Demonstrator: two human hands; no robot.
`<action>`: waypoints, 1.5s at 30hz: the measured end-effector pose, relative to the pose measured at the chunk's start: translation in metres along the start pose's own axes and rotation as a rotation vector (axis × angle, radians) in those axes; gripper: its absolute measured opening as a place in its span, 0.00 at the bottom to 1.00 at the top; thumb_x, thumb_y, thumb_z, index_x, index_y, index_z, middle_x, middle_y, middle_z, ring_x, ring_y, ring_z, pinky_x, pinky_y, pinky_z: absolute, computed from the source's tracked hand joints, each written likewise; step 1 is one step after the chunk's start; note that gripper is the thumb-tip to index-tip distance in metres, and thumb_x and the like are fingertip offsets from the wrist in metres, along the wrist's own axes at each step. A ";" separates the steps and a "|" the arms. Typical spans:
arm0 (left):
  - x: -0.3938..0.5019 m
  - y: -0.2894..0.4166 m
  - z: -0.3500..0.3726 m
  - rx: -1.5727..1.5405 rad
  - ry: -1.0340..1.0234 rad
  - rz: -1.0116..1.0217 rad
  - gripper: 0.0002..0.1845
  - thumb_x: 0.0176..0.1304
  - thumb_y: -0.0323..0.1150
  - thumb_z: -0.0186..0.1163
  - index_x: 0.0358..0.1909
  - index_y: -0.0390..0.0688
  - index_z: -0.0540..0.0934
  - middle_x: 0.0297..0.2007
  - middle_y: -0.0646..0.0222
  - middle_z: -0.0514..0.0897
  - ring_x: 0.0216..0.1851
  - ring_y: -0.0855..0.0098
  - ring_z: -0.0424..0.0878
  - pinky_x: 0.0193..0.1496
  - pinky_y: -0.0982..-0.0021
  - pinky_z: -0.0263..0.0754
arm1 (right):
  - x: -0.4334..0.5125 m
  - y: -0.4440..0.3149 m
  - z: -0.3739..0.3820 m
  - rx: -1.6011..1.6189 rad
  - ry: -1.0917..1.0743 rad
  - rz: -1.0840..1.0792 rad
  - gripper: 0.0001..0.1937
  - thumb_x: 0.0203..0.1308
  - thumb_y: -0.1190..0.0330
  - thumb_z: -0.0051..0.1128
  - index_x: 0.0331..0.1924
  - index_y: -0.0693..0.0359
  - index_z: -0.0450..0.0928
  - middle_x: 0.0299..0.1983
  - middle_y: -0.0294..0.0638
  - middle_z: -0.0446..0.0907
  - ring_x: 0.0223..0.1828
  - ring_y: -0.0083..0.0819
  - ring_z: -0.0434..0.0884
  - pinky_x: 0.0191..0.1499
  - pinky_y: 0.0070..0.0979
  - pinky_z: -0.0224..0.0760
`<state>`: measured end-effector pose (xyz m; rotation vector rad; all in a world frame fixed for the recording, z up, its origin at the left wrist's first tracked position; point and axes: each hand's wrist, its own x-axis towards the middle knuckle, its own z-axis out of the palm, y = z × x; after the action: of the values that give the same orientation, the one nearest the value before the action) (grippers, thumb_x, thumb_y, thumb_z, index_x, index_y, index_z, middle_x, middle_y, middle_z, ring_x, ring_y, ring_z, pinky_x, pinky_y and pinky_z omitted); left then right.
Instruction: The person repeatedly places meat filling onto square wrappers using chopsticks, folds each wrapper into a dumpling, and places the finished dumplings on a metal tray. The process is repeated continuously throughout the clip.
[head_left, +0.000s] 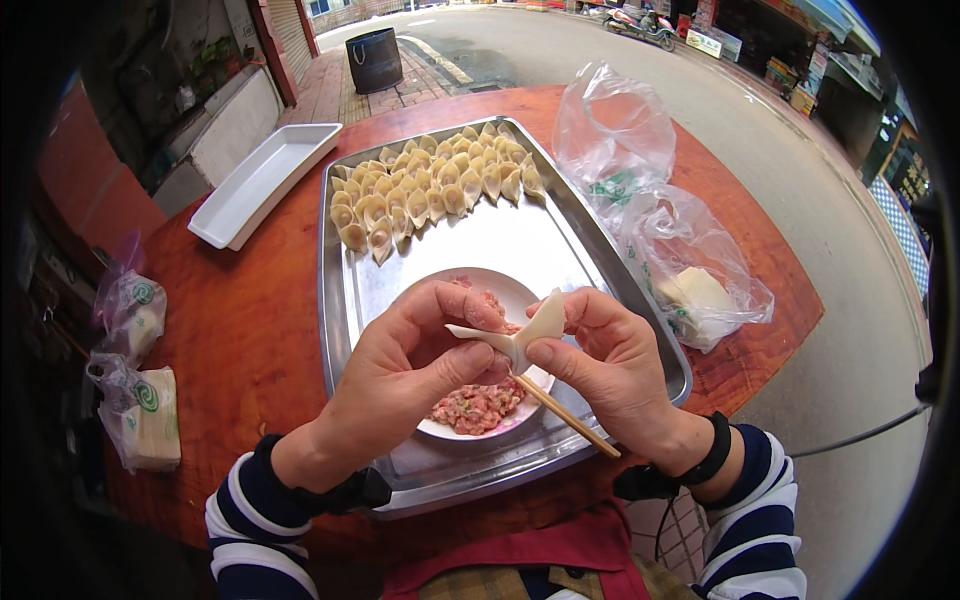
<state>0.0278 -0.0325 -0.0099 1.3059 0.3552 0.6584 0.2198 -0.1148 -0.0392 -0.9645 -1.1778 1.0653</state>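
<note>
Between my left hand (420, 360) and my right hand (607, 360), a pale dough wrapper (517, 341) is pinched by fingers and thumbs, its two corners sticking out. Under the hands lies a white plate (427, 281) with minced meat (480, 409) flecked with green. Wooden chopsticks (570, 420) rest over the plate's right side, their upper ends hidden by the wrapper and fingers. The plate stands in a large metal tray (450, 501). Rows of folded dumplings (420, 180) fill the far part of that tray.
A white plastic tray (262, 187) lies at the far left of the wooden table (247, 337). Clear plastic bags (615, 127) and bagged wrappers (697, 296) sit right of the metal tray. More bagged wrappers (154, 420) stand at the left edge. A dark bin (373, 61) stands beyond.
</note>
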 end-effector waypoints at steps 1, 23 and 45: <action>0.000 0.001 -0.002 -0.007 0.003 -0.021 0.11 0.64 0.23 0.62 0.46 0.39 0.73 0.41 0.69 0.79 0.48 0.76 0.80 0.48 0.75 0.80 | -0.001 -0.001 0.001 0.027 0.012 0.007 0.09 0.62 0.73 0.63 0.44 0.63 0.76 0.44 0.35 0.79 0.46 0.18 0.76 0.51 0.19 0.69; 0.018 0.018 -0.012 0.392 -0.160 -0.085 0.17 0.55 0.18 0.67 0.47 0.35 0.76 0.38 0.70 0.80 0.41 0.81 0.79 0.48 0.78 0.78 | 0.007 -0.017 0.003 -0.850 -0.026 -0.435 0.09 0.45 0.77 0.69 0.32 0.58 0.80 0.30 0.35 0.79 0.41 0.33 0.78 0.44 0.28 0.67; 0.011 0.010 -0.009 0.648 -0.081 0.237 0.18 0.50 0.19 0.71 0.44 0.37 0.81 0.39 0.69 0.80 0.38 0.80 0.82 0.41 0.80 0.80 | 0.013 -0.027 0.002 -0.736 -0.138 -0.291 0.06 0.50 0.76 0.66 0.32 0.62 0.80 0.31 0.38 0.81 0.37 0.31 0.77 0.42 0.26 0.69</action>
<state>0.0287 -0.0176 -0.0013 2.0099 0.3649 0.7131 0.2224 -0.1082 -0.0100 -1.2324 -1.8212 0.4582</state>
